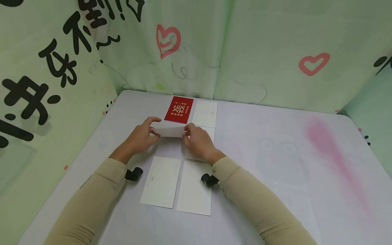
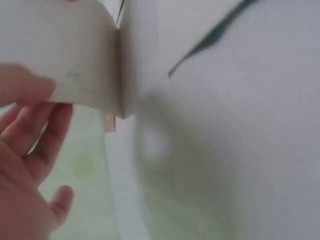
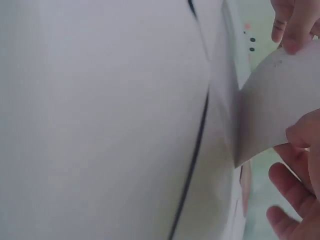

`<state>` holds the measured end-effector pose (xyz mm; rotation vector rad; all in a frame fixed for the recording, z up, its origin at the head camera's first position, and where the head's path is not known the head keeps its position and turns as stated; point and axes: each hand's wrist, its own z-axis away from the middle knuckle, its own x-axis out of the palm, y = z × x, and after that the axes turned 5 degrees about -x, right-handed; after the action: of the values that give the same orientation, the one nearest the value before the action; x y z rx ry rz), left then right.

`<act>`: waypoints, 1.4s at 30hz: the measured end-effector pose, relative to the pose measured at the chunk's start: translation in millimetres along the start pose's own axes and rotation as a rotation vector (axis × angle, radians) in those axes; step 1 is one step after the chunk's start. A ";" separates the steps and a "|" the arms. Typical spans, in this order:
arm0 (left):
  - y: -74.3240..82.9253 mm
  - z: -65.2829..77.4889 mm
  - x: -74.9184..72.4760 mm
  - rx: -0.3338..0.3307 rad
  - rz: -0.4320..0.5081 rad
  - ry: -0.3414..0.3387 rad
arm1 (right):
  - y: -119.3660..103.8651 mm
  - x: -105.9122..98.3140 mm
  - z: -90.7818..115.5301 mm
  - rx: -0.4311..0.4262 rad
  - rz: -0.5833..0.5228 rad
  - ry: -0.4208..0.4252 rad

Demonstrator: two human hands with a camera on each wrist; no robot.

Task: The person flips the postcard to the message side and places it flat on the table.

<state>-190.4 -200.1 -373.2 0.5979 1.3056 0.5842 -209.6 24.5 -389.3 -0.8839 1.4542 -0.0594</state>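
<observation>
A white card (image 1: 169, 132) is held up by its two sides between my hands, its lower edge close to or on the table. My left hand (image 1: 138, 139) pinches its left side, the thumb lying on the near face in the left wrist view. On the opposite side, my right hand (image 1: 199, 140) pinches it between thumb and fingers. The card (image 3: 280, 95) bows in the right wrist view and carries a tiny printed mark. Just beyond it lies a red card (image 1: 179, 109) with pale characters. Another white card (image 1: 209, 130) is partly hidden beneath my right hand.
Behind the right hand lies a white card (image 1: 205, 114). Nearer me, two more white cards, a left one (image 1: 160, 182) and a right one (image 1: 194, 189), lie side by side. The white table (image 1: 260, 170) has a pink smear at right and meets a green curtain (image 1: 260, 51) at its back edge.
</observation>
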 end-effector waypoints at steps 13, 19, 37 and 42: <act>12.5 2.1 11.4 0.378 0.061 0.510 | -9.4 -12.8 0.6 -0.123 -0.169 0.238; 13.7 1.8 8.5 0.436 0.014 0.474 | -7.5 -13.7 0.8 -0.174 -0.154 0.295; 9.0 -9.1 11.5 0.163 -0.147 0.149 | -6.8 -17.6 -2.5 -0.079 0.316 -0.077; 9.2 -15.5 15.3 0.067 -0.211 0.066 | -3.2 -11.3 -3.0 -0.071 0.331 -0.138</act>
<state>-203.7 -181.8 -379.9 0.4908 1.4347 0.3907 -212.6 26.9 -377.8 -0.6802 1.4611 0.2963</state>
